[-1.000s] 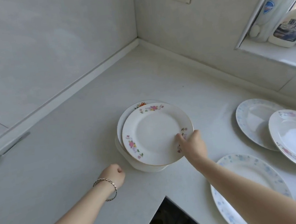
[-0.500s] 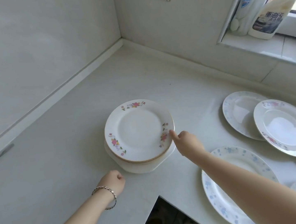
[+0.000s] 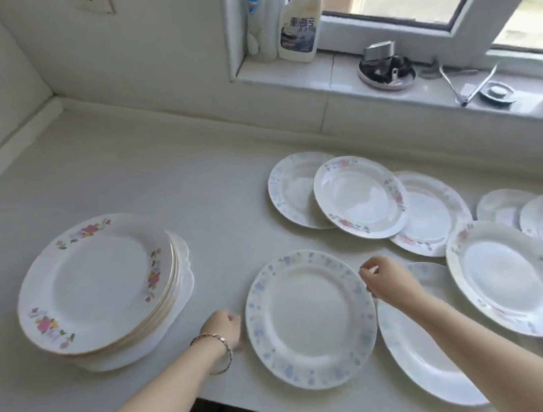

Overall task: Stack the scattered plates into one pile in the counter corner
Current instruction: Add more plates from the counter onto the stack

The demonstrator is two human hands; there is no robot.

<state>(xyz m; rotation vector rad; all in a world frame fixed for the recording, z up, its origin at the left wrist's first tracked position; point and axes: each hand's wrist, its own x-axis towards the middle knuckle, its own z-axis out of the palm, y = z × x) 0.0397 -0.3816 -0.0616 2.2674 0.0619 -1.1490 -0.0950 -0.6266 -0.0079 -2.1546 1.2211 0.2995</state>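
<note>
A pile of several flower-rimmed plates (image 3: pixel 99 284) stands on the counter at the left, near the corner. A blue-speckled plate (image 3: pixel 309 318) lies flat between my hands. My left hand (image 3: pixel 222 328) is at its left rim, fingers curled at the edge. My right hand (image 3: pixel 388 280) hovers at its right rim with fingers bent; whether they grip the rim is unclear. Several more plates lie scattered and overlapping to the right, such as a pink-flowered one (image 3: pixel 360 197) and a large white one (image 3: pixel 509 276).
The white counter (image 3: pixel 192 195) has an inner front edge just below my left forearm. A window sill (image 3: pixel 332 76) at the back holds a cleaner bottle (image 3: pixel 299 19), a small dish of odds and ends (image 3: pixel 386 69) and tongs (image 3: pixel 470 86).
The view has swung right. My right hand left the pile and moved to the blue-speckled plate's right rim. My left hand moved from beside the pile to that plate's left rim.
</note>
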